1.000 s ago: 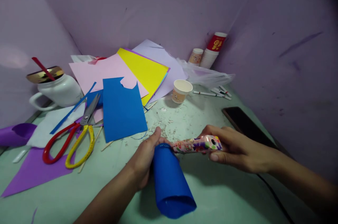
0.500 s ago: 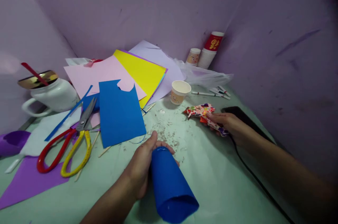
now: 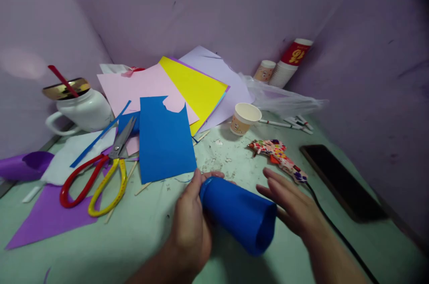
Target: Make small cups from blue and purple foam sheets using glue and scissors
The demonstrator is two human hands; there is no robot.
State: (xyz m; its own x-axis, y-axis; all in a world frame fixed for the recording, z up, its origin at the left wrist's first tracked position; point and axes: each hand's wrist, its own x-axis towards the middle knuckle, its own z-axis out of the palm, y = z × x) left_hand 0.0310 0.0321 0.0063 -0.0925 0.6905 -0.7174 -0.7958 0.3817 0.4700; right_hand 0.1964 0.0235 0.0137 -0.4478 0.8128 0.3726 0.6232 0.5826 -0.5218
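Note:
My left hand is wrapped round the closed end of a blue paper tube, its open end tilted toward the lower right. A shiny line, perhaps glue, runs along the rim near my thumb. My right hand hangs by the tube's open end with fingers apart and nothing in them. Beyond that hand lies a glue gun with a colourful pattern, its black cord running toward the front right.
Red-and-yellow scissors and a cut blue sheet lie left. A paper cup stands behind the tube. A phone lies right. Coloured sheets, a white mug and stacked cups are at the back.
My right hand has let go of the glue gun, which now lies on the table, and has moved toward the tube. The tube's open end has swung right and up. The view has shifted left.

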